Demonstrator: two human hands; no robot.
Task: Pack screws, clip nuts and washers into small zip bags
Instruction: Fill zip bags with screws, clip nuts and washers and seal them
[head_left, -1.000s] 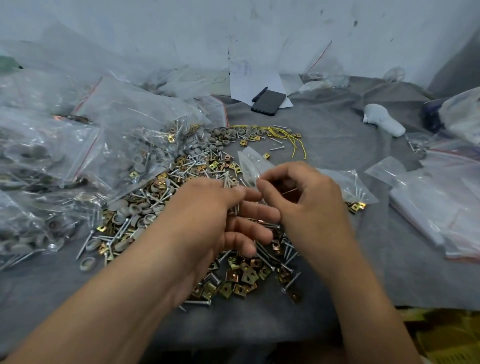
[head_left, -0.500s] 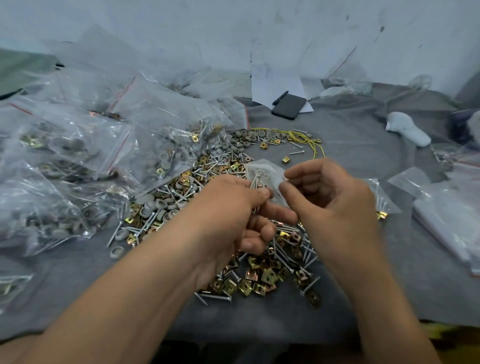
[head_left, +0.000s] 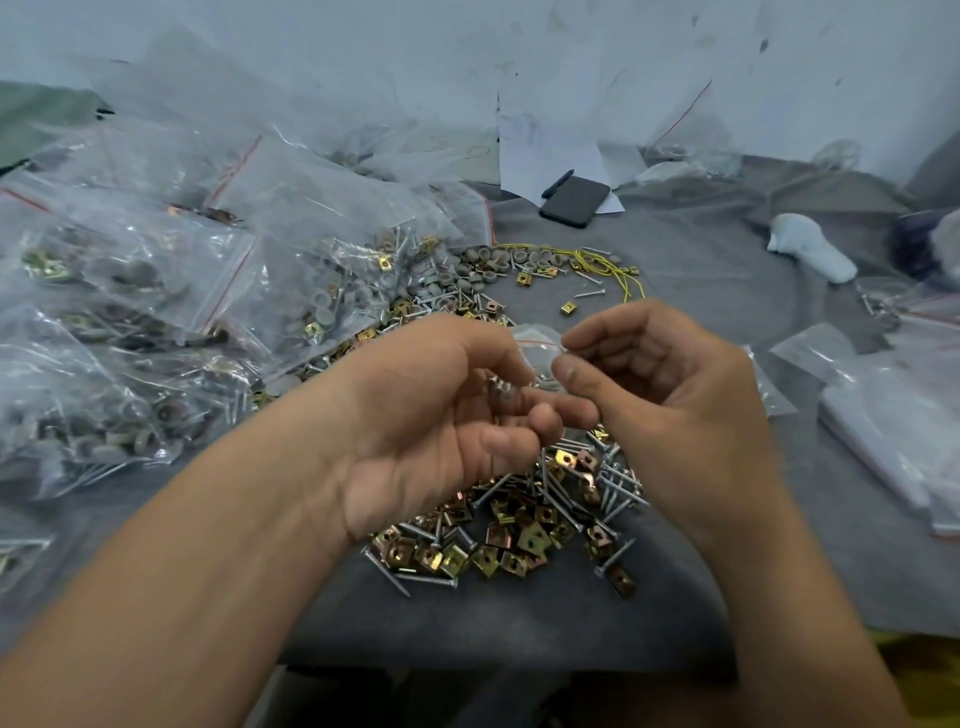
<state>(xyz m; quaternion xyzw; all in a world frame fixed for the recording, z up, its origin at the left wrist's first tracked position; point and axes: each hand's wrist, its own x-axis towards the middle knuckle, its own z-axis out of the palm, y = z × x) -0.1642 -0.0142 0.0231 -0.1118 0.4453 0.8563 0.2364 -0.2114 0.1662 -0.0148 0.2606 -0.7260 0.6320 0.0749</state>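
Observation:
A small clear zip bag (head_left: 537, 353) with a red seal line hangs between my hands above the grey cloth. My left hand (head_left: 441, 410) curls round its lower part, where several screws (head_left: 501, 389) show. My right hand (head_left: 660, 384) pinches the bag's top edge with thumb and forefinger. Below the hands lies a pile of brass clip nuts (head_left: 498, 540) mixed with loose screws (head_left: 618, 483). Grey washers (head_left: 483, 265) are scattered farther back.
Filled zip bags (head_left: 156, 312) are heaped on the left. Empty bags (head_left: 893, 415) lie on the right. A black phone (head_left: 574, 201) and pen sit on paper at the back. Yellow wire (head_left: 618, 270) and a white object (head_left: 808, 254) lie beyond.
The bag has turned so its red seal line faces me, and my right fingers have shifted to pinch its top. My head has moved closer and leftward.

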